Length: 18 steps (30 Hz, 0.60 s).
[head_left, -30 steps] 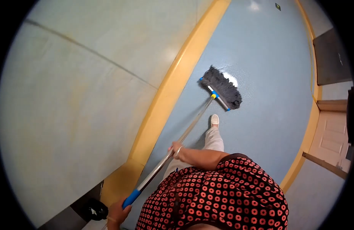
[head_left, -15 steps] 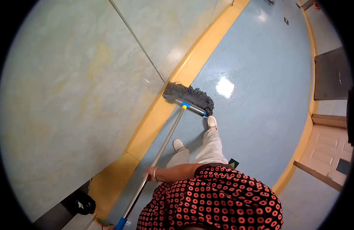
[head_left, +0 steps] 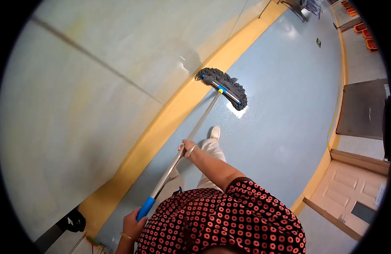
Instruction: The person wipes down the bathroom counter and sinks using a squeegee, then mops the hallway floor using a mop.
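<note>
A flat mop with a long metal pole reaches forward from my body. Its grey shaggy mop head (head_left: 231, 88) lies partly on the blue floor and, at its left end, against the yellow border at the foot of the wall. My right hand (head_left: 187, 148) is wrapped round the middle of the metal pole (head_left: 166, 175). Lower down, my left hand (head_left: 133, 222) grips the pole's blue handle end (head_left: 145, 209), close to my side. Both wrists wear a bracelet. One light shoe (head_left: 215, 133) shows behind the mop head; the pole and clothing partly hide the other leg.
A pale wall (head_left: 98, 106) with a yellow border (head_left: 161, 120) runs along the left. The shiny blue floor (head_left: 284, 106) stretches ahead and right. Doors (head_left: 347, 186) line the right wall. A chair (head_left: 309, 8) stands far ahead, and a black bag-like object (head_left: 75, 221) is at lower left.
The mop head has moved forward and slightly right along the wall's foot. My right arm now reaches further forward, and my left hand has come into fuller view. My feet have shifted.
</note>
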Each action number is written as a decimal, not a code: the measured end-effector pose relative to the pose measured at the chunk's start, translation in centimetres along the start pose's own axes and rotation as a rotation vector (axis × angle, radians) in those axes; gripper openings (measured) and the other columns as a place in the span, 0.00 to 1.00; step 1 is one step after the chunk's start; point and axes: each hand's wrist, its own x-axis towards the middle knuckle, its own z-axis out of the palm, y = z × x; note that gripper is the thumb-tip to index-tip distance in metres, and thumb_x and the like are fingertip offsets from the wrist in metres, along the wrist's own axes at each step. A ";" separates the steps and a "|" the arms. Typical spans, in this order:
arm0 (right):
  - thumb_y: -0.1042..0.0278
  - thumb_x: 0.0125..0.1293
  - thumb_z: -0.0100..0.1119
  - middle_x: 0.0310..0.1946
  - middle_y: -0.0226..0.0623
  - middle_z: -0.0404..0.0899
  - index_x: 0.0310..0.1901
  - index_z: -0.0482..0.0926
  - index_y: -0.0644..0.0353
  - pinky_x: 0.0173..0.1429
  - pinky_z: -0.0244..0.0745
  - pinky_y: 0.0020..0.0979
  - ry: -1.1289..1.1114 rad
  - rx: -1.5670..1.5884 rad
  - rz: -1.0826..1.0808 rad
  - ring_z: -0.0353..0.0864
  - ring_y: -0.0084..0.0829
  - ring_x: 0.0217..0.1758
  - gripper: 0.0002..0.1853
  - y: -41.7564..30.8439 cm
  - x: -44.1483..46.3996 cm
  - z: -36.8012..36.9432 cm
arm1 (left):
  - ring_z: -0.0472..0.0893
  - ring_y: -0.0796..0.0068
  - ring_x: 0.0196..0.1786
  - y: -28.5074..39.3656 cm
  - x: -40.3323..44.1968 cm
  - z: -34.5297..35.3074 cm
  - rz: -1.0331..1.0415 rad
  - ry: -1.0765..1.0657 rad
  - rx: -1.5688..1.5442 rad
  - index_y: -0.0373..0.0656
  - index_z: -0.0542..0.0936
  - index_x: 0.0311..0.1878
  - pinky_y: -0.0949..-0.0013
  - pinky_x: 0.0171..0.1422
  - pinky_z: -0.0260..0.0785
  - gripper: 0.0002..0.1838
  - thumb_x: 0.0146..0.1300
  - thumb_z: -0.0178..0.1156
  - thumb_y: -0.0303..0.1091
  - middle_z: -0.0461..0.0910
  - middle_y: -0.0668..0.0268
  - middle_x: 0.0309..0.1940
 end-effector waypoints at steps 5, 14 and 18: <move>0.66 0.54 0.44 0.23 0.41 0.64 0.36 0.60 0.62 0.21 0.66 0.38 -0.079 0.005 -0.081 0.66 0.32 0.19 0.11 -4.1 1.2 -3.8 | 0.72 0.64 0.23 -2.0 5.0 5.7 0.134 -0.140 -0.129 0.37 0.69 0.40 0.70 0.28 0.63 0.18 0.45 0.57 0.34 0.73 0.57 0.25; 0.65 0.54 0.43 0.27 0.40 0.63 0.38 0.58 0.61 0.29 0.66 0.40 -0.165 -0.036 -0.154 0.68 0.35 0.27 0.13 0.4 -3.5 3.5 | 0.69 0.81 0.17 3.7 10.9 5.5 -0.284 -0.159 -0.602 0.34 0.69 0.39 0.76 0.20 0.62 0.15 0.47 0.50 0.31 0.69 0.66 0.19; 0.63 0.54 0.44 0.29 0.39 0.64 0.37 0.61 0.60 0.32 0.65 0.36 -0.339 -0.131 -0.099 0.68 0.34 0.30 0.12 3.7 -3.9 4.1 | 0.64 0.85 0.13 1.6 13.8 6.6 -0.306 -0.075 -0.680 0.39 0.70 0.39 0.83 0.13 0.54 0.12 0.48 0.49 0.28 0.68 0.71 0.19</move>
